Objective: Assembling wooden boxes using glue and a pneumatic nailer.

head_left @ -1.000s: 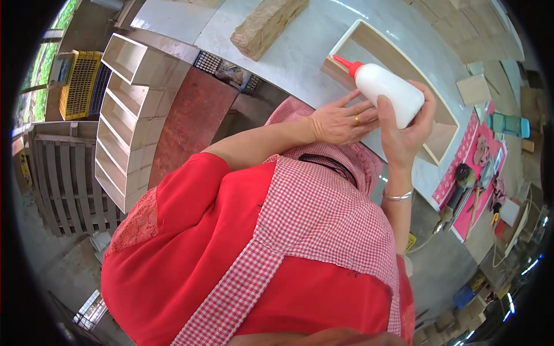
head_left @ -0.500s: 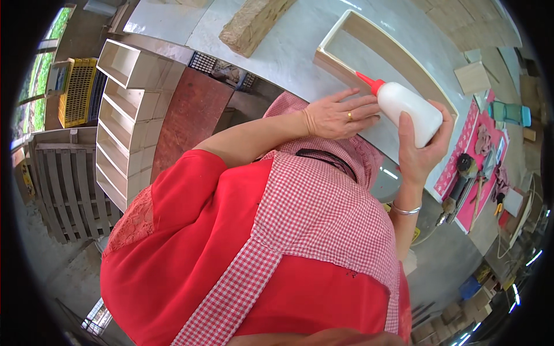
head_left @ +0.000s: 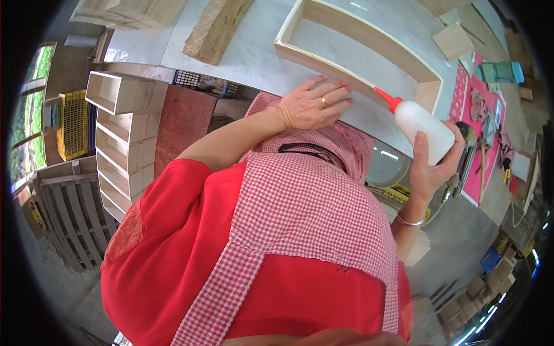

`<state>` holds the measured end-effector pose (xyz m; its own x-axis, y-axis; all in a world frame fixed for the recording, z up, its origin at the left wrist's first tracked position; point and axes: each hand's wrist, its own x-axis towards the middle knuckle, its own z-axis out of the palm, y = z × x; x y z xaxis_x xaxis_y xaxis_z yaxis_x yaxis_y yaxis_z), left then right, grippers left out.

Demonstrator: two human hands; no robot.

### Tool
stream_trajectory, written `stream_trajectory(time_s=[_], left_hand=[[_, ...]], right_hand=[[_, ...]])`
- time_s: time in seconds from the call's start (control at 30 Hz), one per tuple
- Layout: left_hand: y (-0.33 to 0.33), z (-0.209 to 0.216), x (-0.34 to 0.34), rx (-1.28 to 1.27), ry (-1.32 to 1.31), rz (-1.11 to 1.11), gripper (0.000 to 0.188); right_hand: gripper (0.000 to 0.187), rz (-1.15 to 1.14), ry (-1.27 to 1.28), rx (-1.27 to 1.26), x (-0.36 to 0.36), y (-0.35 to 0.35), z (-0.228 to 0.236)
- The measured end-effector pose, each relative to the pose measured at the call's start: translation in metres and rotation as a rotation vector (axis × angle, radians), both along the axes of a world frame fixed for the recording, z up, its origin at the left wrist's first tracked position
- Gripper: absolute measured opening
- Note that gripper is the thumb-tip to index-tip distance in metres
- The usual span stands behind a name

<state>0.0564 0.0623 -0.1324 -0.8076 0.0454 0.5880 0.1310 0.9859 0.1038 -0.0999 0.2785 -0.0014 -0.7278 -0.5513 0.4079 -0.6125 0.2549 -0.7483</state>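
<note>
In my right hand (head_left: 430, 173) is a white squeeze bottle (head_left: 424, 130) with a red pointed nozzle, tilted up and to the left. The nozzle tip is at or just above the near long rim of a shallow pale wooden frame (head_left: 320, 66); contact cannot be made out. Through the frame the grey tabletop (head_left: 262, 66) shows. My left hand (head_left: 317, 104) is open, palm down and fingers stretched, beside the frame's near side at the table edge. It holds nothing.
A rough wooden block (head_left: 216, 32) lies on the table's left part. Stacked pale wooden boxes (head_left: 124, 130) stand left, near a yellow crate (head_left: 72, 124). On the right, tools lie on a pink cloth (head_left: 476, 124) by a teal container (head_left: 501, 72).
The bottle in my right hand has moved right along the frame's near rim. My left hand stays open near that side. The whole view has shifted, so the table sits further left and up.
</note>
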Motion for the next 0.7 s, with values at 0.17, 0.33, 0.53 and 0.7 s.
stream_trajectory(time_s=[0.17, 0.33, 0.53, 0.7], left_hand=[[0.0, 0.004, 0.0, 0.012, -0.024, 0.001, 0.047], [0.001, 0.004, 0.0, 0.016, -0.042, -0.009, 0.046], [0.001, 0.007, 0.0, 0.014, -0.069, -0.004, 0.043], [0.0, 0.006, 0.002, 0.03, -0.064, 0.006, 0.046]], right_hand=[[0.046, -0.092, 0.003, -0.015, -0.005, 0.023, 0.002], [0.045, -0.182, 0.012, -0.009, -0.011, 0.046, 0.003], [0.045, -0.256, 0.064, 0.037, -0.017, 0.073, 0.004], [0.045, -0.312, 0.074, 0.027, -0.022, 0.085, 0.005]])
